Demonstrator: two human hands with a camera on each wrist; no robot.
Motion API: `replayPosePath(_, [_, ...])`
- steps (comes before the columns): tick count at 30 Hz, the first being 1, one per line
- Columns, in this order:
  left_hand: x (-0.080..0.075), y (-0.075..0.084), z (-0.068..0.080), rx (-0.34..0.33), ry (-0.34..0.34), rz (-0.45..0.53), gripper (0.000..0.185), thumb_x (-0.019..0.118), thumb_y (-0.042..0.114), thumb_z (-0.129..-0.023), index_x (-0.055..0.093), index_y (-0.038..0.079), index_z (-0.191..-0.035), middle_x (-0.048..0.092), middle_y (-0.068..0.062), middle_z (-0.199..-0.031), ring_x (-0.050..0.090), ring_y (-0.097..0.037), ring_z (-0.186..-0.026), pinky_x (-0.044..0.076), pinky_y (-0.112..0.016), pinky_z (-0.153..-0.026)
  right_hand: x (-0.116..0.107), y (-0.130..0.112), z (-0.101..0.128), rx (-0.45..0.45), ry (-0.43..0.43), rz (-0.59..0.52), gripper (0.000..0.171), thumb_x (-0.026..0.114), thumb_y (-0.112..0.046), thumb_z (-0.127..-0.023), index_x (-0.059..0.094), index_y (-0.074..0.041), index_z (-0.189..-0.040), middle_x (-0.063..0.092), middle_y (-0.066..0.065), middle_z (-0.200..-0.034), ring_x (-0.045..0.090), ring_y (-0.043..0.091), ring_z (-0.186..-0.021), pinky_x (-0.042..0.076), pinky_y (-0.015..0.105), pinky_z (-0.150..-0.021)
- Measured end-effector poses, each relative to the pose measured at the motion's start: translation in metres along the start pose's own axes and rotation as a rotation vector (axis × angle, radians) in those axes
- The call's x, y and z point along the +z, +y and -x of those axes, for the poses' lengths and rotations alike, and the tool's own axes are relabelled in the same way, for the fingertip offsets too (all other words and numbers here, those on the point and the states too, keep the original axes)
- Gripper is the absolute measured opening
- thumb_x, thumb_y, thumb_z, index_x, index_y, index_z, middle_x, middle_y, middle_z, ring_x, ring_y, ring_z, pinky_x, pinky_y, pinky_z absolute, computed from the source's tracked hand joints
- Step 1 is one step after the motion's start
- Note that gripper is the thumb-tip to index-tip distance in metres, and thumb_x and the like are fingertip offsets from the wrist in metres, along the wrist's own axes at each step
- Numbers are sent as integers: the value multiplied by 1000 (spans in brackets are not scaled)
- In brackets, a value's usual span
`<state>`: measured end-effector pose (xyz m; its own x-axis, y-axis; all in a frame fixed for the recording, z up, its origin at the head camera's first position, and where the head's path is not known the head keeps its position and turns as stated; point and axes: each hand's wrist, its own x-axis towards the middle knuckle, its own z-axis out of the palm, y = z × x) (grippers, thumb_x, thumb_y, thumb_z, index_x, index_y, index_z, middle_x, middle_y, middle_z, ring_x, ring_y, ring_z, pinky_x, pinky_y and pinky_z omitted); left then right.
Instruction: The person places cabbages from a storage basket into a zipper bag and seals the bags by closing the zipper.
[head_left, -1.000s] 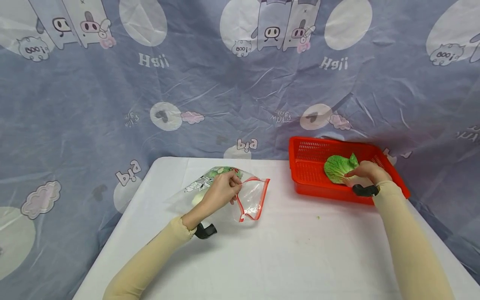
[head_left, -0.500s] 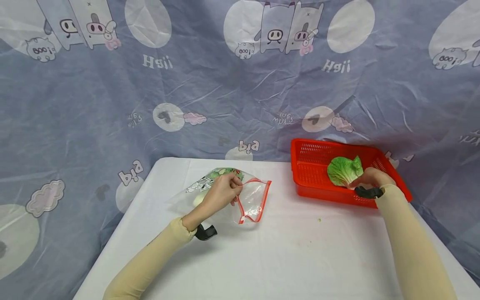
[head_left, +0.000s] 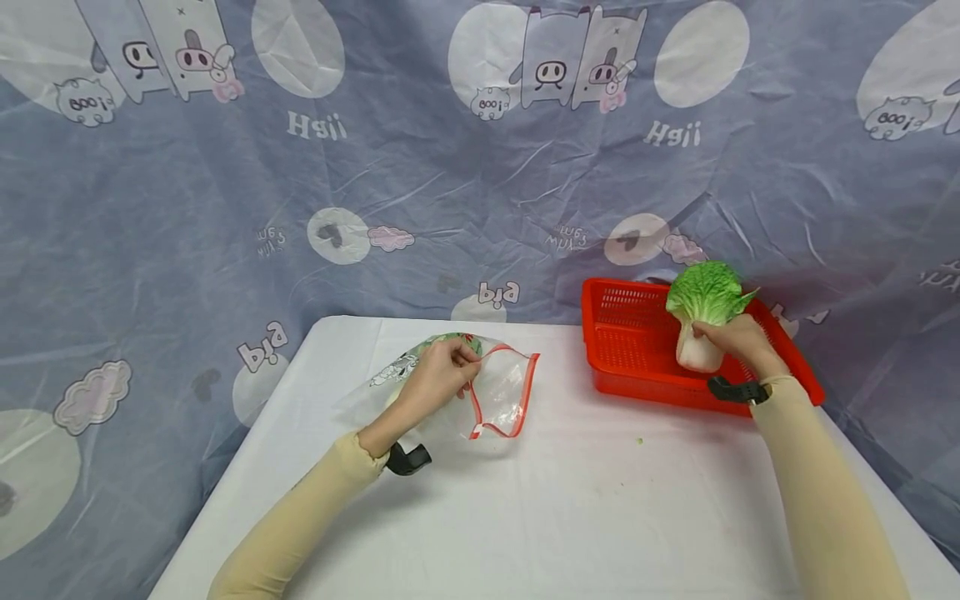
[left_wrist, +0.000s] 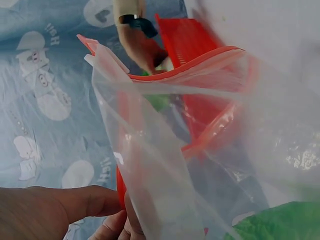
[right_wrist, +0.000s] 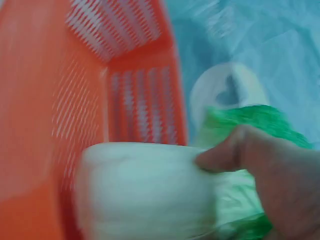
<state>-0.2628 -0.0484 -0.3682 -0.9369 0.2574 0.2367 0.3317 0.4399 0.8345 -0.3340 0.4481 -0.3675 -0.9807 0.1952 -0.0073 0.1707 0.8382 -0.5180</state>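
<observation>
My right hand (head_left: 738, 340) grips a cabbage (head_left: 703, 308) with a white stalk and green leaves, holding it upright above the red basket (head_left: 622, 350). In the right wrist view my thumb (right_wrist: 235, 152) presses on the white stalk of the cabbage (right_wrist: 145, 185), with the red basket (right_wrist: 60, 110) behind. My left hand (head_left: 438, 375) pinches the red-rimmed mouth of a clear zip bag (head_left: 502, 392) lying on the white table (head_left: 570, 508). The zip bag (left_wrist: 165, 150) gapes open in the left wrist view, with something green (left_wrist: 280, 225) inside it.
A blue-grey printed cloth (head_left: 420, 158) hangs behind the table and drapes around it. The basket stands at the table's far right corner. Black wrist straps (head_left: 408, 460) sit on both cream sleeves. A small green speck (head_left: 639, 439) lies in front of the basket.
My right hand has lifted the cabbage out of the basket and turned it upright. My left hand has raised the bag's mouth slightly.
</observation>
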Motion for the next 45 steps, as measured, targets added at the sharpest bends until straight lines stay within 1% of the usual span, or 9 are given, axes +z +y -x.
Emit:
replayPosePath(4, [-4, 0, -1, -5, 13, 30, 5, 66, 9, -88, 67, 5, -89, 68, -11, -73, 64, -26, -51, 54, -38, -49, 8, -21, 0, -43, 121, -188, 60, 61, -40, -88, 46, 9, -119, 48, 19, -109, 43, 27, -94, 38, 26, -72])
replayPosePath(8, [-7, 0, -2, -8, 29, 53, 4, 65, 9, -88, 67, 5, -89, 66, -11, -71, 61, -21, -49, 55, -40, -50, 16, -52, 9, -55, 196, -264, 76, 62, -33, -85, 28, 7, -140, 41, 24, -131, 42, 30, -108, 36, 27, -78])
replayPosePath(13, [-9, 2, -3, -11, 59, 52, 3, 65, 10, -87, 68, 8, -87, 64, -5, -67, 61, -20, -48, 53, -34, -48, 30, -94, 35, -60, 255, -399, 83, 62, -30, -85, 15, 0, -147, 37, 22, -141, 41, 31, -122, 39, 38, -96])
replayPosePath(18, [-11, 3, -6, 1, 85, 79, 4, 66, 10, -86, 67, 7, -86, 64, -5, -65, 61, -21, -48, 51, -31, -47, 54, -133, 65, -106, 257, -540, 81, 65, -30, -86, 19, -5, -148, 45, 18, -140, 43, 28, -127, 35, 44, -108])
replayPosePath(25, [-12, 3, -10, 6, 110, 123, 4, 65, 11, -87, 67, 8, -86, 66, -7, -67, 62, -21, -48, 53, -34, -49, 104, -179, 106, -221, 128, -602, 70, 70, -22, -83, 35, 3, -138, 52, 21, -132, 49, 30, -122, 38, 43, -107])
replayPosePath(32, [-10, 4, -9, -13, 110, 146, 4, 66, 10, -87, 67, 6, -87, 66, -8, -67, 62, -20, -48, 54, -39, -52, 163, -206, 129, -424, -73, -711, 67, 74, -11, -82, 38, -4, -139, 54, 16, -130, 57, 28, -116, 51, 39, -96])
replayPosePath(35, [-9, 4, -9, -8, 112, 168, 4, 66, 8, -87, 67, 5, -87, 66, -8, -68, 63, -21, -49, 56, -42, -54, 182, -209, 135, -463, -147, -694, 69, 76, -12, -81, 38, -8, -139, 54, 12, -128, 58, 23, -111, 53, 36, -92])
replayPosePath(38, [-8, 4, -8, -8, 109, 172, 4, 66, 8, -87, 67, 4, -87, 66, -7, -69, 64, -20, -51, 57, -40, -56, 194, -210, 139, -465, -238, -654, 71, 77, -16, -81, 37, -9, -140, 53, 11, -129, 57, 22, -110, 52, 36, -90])
replayPosePath(45, [-7, 1, -6, 16, 88, 180, 4, 66, 7, -87, 68, 4, -87, 67, -10, -68, 64, -20, -51, 57, -36, -53, 195, -210, 144, -437, -375, -631, 66, 61, -31, -94, 30, -8, -147, 43, 11, -146, 41, 25, -133, 34, 47, -112])
